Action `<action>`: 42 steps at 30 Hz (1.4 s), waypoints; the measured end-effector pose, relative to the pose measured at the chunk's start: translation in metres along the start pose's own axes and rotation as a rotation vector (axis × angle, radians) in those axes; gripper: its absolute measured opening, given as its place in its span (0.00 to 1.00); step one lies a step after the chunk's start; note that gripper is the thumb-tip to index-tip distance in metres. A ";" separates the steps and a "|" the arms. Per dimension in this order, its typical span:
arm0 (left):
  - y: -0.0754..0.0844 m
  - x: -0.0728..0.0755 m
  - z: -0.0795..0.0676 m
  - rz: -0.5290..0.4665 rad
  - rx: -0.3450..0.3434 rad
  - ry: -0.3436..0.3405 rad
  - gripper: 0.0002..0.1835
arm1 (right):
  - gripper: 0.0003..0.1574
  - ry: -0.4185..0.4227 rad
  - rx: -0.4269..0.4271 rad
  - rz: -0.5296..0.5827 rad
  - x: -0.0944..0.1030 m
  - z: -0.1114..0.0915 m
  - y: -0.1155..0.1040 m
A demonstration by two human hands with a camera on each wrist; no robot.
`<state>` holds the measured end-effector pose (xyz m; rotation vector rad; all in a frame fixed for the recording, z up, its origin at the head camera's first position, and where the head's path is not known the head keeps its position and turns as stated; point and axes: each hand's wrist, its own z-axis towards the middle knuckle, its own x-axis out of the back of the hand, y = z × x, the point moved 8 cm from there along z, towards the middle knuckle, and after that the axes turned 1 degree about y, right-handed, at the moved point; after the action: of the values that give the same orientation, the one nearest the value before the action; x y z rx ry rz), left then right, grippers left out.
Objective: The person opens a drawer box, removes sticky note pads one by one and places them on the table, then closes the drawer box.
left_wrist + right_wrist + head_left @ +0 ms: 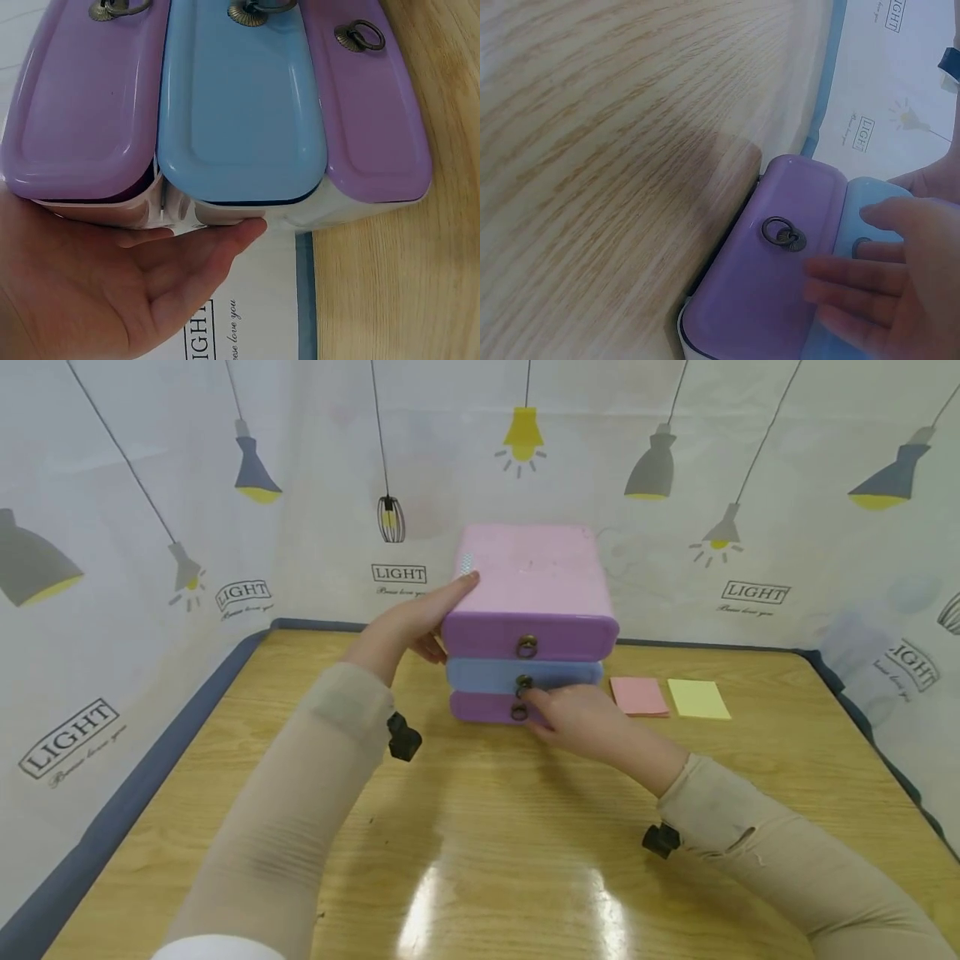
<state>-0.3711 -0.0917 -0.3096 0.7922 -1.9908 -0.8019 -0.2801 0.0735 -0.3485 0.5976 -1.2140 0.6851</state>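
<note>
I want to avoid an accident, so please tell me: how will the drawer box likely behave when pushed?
The drawer box may slide, since the table looks smooth and shiny. Its glossy blue drawer front suggests stiff plastic, probably not floppy. The box's flat, squarish shape makes rolling unlikely.

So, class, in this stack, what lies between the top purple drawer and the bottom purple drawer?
The blue drawer lies between the top purple drawer and the bottom purple drawer, as the left wrist and head views show.
</note>
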 end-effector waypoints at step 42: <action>0.008 0.009 0.000 0.048 0.020 0.020 0.46 | 0.13 0.056 0.053 0.053 0.008 0.013 -0.010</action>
<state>-0.3768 -0.0938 -0.2992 0.7585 -1.9952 -0.7452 -0.2790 0.0591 -0.3377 0.5885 -1.1663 0.7760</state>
